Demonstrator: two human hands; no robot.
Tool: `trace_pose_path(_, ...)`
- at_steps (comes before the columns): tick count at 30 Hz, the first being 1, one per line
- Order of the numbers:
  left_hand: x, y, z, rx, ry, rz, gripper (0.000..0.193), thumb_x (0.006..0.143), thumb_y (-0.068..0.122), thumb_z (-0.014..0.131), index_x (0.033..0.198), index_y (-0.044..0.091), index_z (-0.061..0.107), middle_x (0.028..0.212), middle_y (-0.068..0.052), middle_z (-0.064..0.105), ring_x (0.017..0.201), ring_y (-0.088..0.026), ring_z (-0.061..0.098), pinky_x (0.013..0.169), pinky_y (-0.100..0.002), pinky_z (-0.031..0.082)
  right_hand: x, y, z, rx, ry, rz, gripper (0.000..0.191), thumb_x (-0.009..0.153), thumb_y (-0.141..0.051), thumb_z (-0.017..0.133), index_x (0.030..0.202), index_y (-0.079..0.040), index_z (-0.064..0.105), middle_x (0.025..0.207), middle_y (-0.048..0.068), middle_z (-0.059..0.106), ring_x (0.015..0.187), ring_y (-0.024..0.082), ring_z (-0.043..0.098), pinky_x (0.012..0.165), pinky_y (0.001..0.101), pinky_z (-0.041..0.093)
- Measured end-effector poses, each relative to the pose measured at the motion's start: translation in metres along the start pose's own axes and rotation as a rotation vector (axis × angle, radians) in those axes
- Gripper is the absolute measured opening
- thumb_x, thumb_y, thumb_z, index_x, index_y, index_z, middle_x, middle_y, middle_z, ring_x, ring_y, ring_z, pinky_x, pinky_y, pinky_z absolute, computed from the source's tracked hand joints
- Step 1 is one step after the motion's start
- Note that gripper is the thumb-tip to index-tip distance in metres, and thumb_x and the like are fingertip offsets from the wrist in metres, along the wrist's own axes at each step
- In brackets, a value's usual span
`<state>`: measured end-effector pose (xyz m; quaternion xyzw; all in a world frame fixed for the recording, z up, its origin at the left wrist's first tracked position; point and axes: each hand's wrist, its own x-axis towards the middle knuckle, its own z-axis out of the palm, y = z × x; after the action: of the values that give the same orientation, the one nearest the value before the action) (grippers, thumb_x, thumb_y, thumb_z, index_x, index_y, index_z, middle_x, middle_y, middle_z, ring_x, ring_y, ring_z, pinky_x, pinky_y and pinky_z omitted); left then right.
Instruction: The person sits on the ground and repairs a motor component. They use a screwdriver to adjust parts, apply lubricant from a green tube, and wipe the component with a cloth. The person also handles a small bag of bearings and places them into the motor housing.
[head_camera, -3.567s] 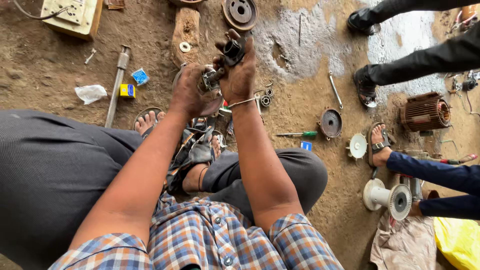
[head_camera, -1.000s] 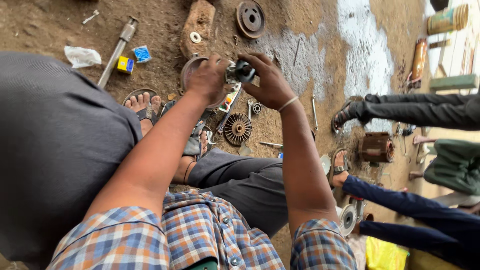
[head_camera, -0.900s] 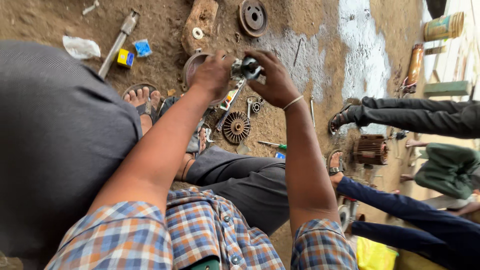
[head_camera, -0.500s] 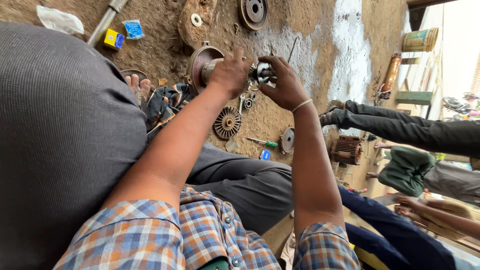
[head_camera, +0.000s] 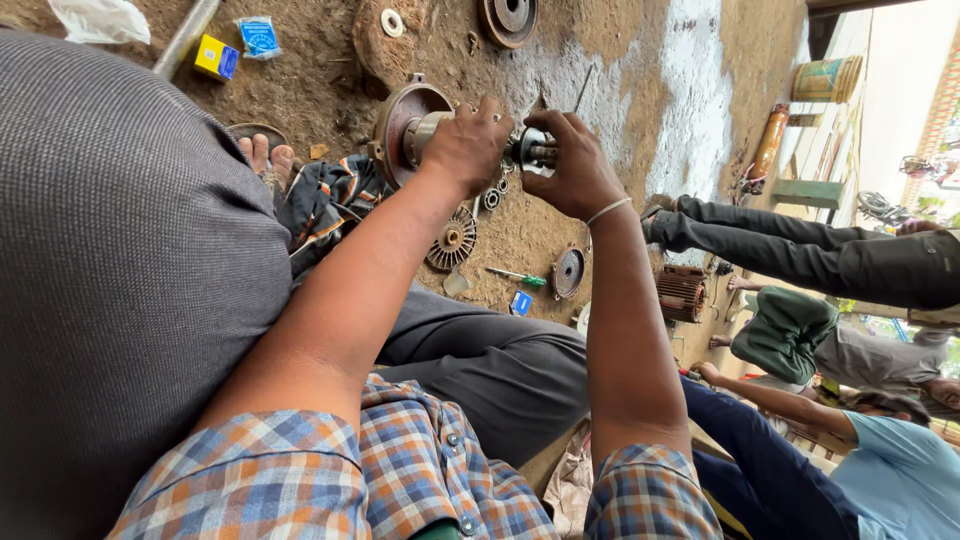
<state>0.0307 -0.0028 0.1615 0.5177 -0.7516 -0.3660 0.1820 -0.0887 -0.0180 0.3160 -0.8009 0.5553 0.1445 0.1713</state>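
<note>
Two hands grip a motor shaft assembly above a dirt workshop floor.

The left hand (head_camera: 468, 145) is closed around the metal shaft beside the rusty round end cover (head_camera: 402, 118), while the right hand (head_camera: 570, 170), a thin bangle at its wrist, curls tightly over the shaft assembly's (head_camera: 532, 150) other end. Below it on the ground lie a toothed fan disc (head_camera: 452, 238), a green-handled screwdriver (head_camera: 518, 276) and a finned motor body (head_camera: 682, 293).

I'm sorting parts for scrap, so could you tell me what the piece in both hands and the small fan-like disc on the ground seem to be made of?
The shaft assembly in the left hand and right hand looks like bare steel, grey and glinting. Its end plate seems to be cast metal, dull and rust-brown. The finned disc is grimy, probably metal.
</note>
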Motion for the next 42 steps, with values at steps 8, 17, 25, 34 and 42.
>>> trace_pose_path(8,0.004,-0.003,0.023,0.069,0.098,0.052,0.056,0.096,-0.003,0.043,0.149,0.013,0.041,0.151,-0.024,0.032,0.117,-0.037,0.056,0.076,-0.038,0.060,-0.006,0.007,0.009,0.008,0.018,0.012,0.061,0.075,-0.016,0.085,0.130,-0.011,0.060,0.125,0.013,0.062,0.118,0.034,0.062,0.105,0.0453,0.051)
trace_pose_path(17,0.012,-0.009,0.030,0.009,0.047,0.009,0.046,0.100,0.004,0.042,0.146,0.010,0.044,0.147,-0.023,0.037,0.117,-0.035,0.056,0.082,-0.038,0.059,-0.017,0.011,0.019,0.337,0.008,-0.065,0.087,0.083,-0.021,0.088,0.156,-0.025,0.040,0.160,0.013,0.034,0.131,0.032,0.060,0.103,0.0475,0.053)
trace_pose_path(25,0.026,-0.021,0.044,0.248,0.354,0.079,0.057,0.092,0.009,0.038,0.147,0.020,0.042,0.157,-0.022,0.032,0.122,-0.037,0.058,0.082,-0.039,0.059,-0.005,0.035,0.024,0.547,-0.095,0.072,0.117,0.072,-0.009,0.091,0.159,-0.030,0.016,0.164,0.014,0.023,0.132,0.030,0.055,0.103,0.0469,0.057)
trace_pose_path(34,0.007,-0.009,-0.013,-0.034,-0.065,0.030,0.051,0.095,-0.002,0.046,0.146,0.006,0.045,0.142,-0.021,0.039,0.118,-0.031,0.056,0.106,-0.038,0.048,0.012,0.086,0.096,1.004,-0.037,0.201,0.063,0.087,0.004,0.082,0.141,-0.001,0.050,0.128,0.022,0.066,0.112,0.025,0.071,0.100,0.0365,0.063)
trace_pose_path(42,0.009,-0.022,-0.033,-0.157,-0.119,-0.020,0.058,0.092,-0.002,0.054,0.149,0.009,0.043,0.144,-0.022,0.039,0.124,-0.033,0.054,0.108,-0.039,0.046,0.032,0.095,0.108,0.986,0.044,0.134,0.037,0.089,0.000,0.077,0.122,0.000,0.060,0.110,0.012,0.075,0.099,0.016,0.073,0.091,0.0320,0.063)
